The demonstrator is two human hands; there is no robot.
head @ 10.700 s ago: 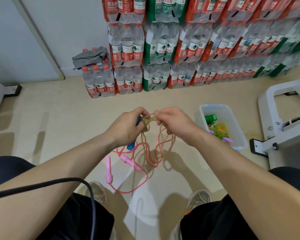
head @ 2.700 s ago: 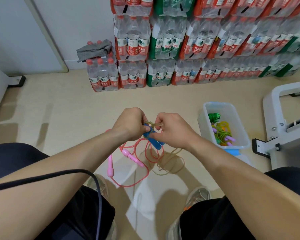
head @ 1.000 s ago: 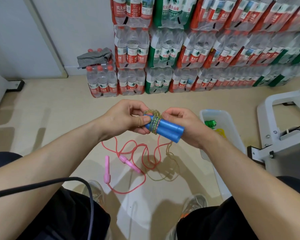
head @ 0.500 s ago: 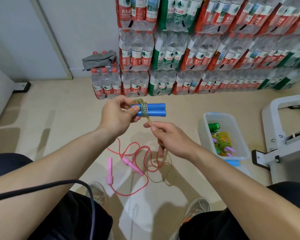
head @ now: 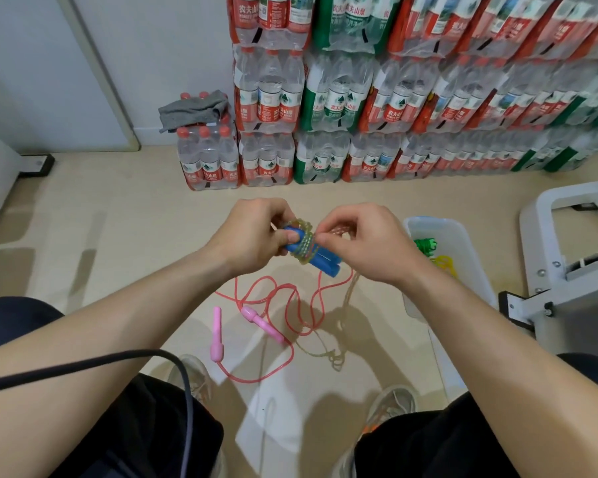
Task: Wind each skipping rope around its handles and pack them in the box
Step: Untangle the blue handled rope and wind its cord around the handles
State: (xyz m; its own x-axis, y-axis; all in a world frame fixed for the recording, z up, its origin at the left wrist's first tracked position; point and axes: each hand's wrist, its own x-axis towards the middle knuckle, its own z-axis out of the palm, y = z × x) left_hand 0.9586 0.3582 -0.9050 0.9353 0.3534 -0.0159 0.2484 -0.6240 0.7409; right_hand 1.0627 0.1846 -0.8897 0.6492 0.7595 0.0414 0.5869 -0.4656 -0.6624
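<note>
My left hand (head: pixel 252 236) grips two blue handles (head: pixel 320 258) held side by side, with a translucent beaded rope (head: pixel 304 244) coiled round their middle. My right hand (head: pixel 363 241) pinches the rope right at the coil; its loose tail (head: pixel 339 332) hangs down to the floor. A pink skipping rope (head: pixel 277 305) lies unwound on the floor below my hands, its two pink handles (head: pixel 218 334) near my left foot. The clear plastic box (head: pixel 463 243) stands on the floor to the right, holding green and yellow wound ropes (head: pixel 435 253).
Stacked packs of water bottles (head: pixel 342 98) line the wall ahead, with a grey cloth (head: pixel 194 110) on one low pack. A white metal frame (head: pixel 573 257) stands at the right, close to the box. A black cable (head: pixel 83 365) crosses my left forearm.
My right hand has come up from below the handles to the coil, bringing the rope with it. The handles have dropped a little lower and tilted down to the right.
</note>
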